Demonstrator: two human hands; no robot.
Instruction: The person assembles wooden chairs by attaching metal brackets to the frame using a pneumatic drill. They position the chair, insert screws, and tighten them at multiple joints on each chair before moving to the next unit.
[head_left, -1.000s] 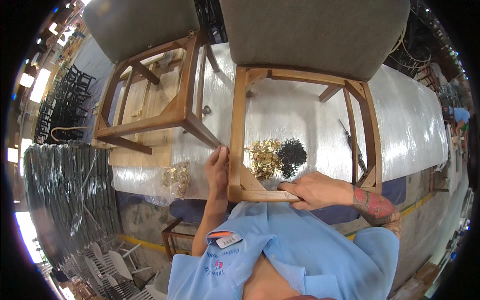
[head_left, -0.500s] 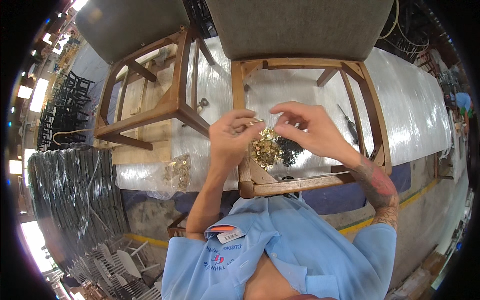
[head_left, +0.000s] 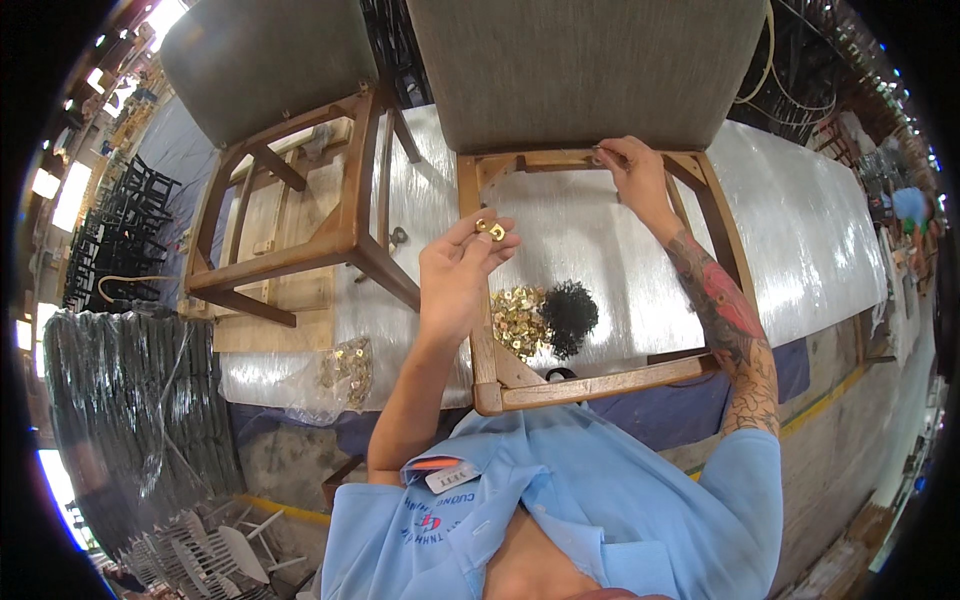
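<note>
My left hand (head_left: 462,275), palm turned up, pinches a few small brass-coloured metal brackets (head_left: 493,231) above the left side rail of a wooden chair frame (head_left: 600,387). At the frame's far rail, just under the grey upholstered back (head_left: 590,75), my right hand (head_left: 637,182) has its fingertips pressed together; a tiny piece glints there, too small to name. Inside the frame lie a heap of brass-coloured brackets (head_left: 516,318) and, touching its right side, a pile of small black pieces that look like screws (head_left: 570,318).
Left of me stands a second chair frame (head_left: 275,262) with a grey back. A clear plastic bag of brackets (head_left: 347,372) lies near the table's front edge. Translucent sheeting (head_left: 800,230) covers the table. Wrapped dark stacks (head_left: 140,410) stand at the left.
My right hand has moved from beside my left hand to the frame's far rail. My left hand has turned palm up, showing the brackets, and the heaps are now uncovered.
</note>
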